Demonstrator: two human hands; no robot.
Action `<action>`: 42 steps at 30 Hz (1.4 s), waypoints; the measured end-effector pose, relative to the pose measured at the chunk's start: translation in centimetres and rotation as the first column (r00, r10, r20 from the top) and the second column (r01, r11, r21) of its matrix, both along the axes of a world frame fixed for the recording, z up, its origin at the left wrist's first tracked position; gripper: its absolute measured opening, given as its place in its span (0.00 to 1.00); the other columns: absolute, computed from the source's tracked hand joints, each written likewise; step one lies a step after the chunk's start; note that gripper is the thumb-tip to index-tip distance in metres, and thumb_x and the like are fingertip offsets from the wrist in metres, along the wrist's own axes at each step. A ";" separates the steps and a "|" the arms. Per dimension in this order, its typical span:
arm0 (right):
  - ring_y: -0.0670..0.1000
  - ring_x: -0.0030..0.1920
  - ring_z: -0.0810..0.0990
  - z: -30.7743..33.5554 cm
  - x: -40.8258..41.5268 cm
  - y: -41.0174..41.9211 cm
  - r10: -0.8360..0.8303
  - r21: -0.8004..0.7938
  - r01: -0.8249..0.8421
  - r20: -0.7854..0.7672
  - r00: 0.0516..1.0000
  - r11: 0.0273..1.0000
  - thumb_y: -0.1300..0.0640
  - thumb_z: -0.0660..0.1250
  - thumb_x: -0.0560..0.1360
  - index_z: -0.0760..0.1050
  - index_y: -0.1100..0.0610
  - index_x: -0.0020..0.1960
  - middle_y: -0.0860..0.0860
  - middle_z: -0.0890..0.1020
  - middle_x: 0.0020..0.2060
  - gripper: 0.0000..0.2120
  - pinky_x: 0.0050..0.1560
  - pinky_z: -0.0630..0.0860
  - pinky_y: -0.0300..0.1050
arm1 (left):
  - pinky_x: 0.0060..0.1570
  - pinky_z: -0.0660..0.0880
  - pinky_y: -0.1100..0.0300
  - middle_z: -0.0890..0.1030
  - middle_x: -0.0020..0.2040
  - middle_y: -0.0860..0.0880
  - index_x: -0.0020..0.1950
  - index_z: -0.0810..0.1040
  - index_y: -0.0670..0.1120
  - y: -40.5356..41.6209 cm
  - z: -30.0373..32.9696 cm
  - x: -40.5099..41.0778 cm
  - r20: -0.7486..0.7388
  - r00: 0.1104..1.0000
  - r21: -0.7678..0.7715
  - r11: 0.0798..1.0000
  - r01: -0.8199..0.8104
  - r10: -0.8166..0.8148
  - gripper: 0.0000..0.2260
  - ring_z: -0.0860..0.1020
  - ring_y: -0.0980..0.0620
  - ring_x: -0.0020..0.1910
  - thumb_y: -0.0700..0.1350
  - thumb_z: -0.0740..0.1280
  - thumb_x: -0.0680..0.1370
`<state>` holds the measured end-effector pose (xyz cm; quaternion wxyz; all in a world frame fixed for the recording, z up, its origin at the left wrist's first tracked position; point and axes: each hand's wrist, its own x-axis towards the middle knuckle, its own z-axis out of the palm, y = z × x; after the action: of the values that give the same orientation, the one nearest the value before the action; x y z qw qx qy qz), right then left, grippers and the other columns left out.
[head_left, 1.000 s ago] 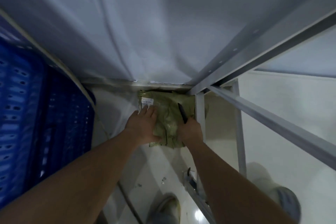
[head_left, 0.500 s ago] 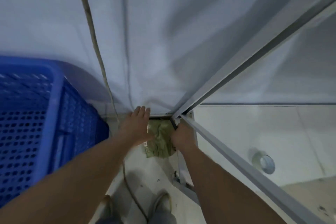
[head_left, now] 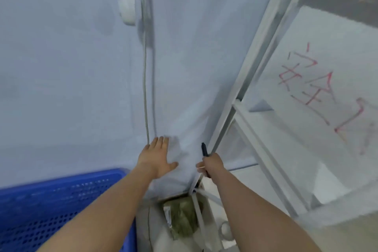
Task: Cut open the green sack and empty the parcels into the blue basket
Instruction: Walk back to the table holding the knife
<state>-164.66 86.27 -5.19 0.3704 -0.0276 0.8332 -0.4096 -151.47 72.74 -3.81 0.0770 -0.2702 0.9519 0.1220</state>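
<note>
The left hand (head_left: 156, 158) lies flat with fingers straight against the white sheet (head_left: 184, 88), probably for balance. The right hand (head_left: 211, 162) grips a black knife (head_left: 204, 149), blade up, ready for cutting. The green sack (head_left: 183, 218) sits on the floor below, beside the blue basket (head_left: 61, 200).

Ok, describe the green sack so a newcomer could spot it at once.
Find the blue basket at lower left, then look right along the floor to the foot of the white shelf frame. There lies the green sack, crumpled, olive, with a white label: the only green thing.
</note>
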 end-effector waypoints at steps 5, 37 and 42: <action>0.46 0.18 0.75 9.2 2.9 0.4 -0.015 -0.198 0.046 0.155 0.988 0.979 0.60 0.57 0.78 0.69 0.61 0.54 0.55 0.78 0.31 0.07 0.19 0.65 0.32 | 0.76 0.50 0.51 0.48 0.79 0.45 0.78 0.41 0.44 -0.3 8.9 4.3 -0.062 0.997 -0.067 0.996 -0.057 0.053 0.41 0.46 0.48 0.78 0.63 0.57 0.76; 0.47 0.24 0.74 25.6 69.3 -2.1 0.891 -0.433 -0.789 0.085 0.446 0.436 0.66 0.53 0.76 0.69 0.61 0.37 0.56 0.79 0.35 0.10 0.17 0.64 0.32 | 0.76 0.53 0.49 0.53 0.79 0.45 0.78 0.47 0.44 21.4 26.6 79.6 -0.230 0.254 -0.252 0.195 -0.948 0.939 0.40 0.51 0.46 0.78 0.64 0.58 0.75; 0.44 0.17 0.74 25.7 83.9 -1.1 0.960 -0.420 -0.865 0.084 0.266 0.276 0.61 0.56 0.78 0.71 0.60 0.39 0.52 0.80 0.25 0.11 0.16 0.64 0.31 | 0.75 0.53 0.49 0.53 0.79 0.44 0.78 0.47 0.44 25.4 27.5 91.7 -0.248 0.066 -0.210 0.013 -0.978 0.967 0.39 0.53 0.46 0.77 0.63 0.58 0.75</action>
<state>-80.75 85.13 20.56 0.6606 -0.4953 0.5148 -0.2309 -59.80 98.18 23.70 -0.0889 -0.8532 0.5139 -0.0117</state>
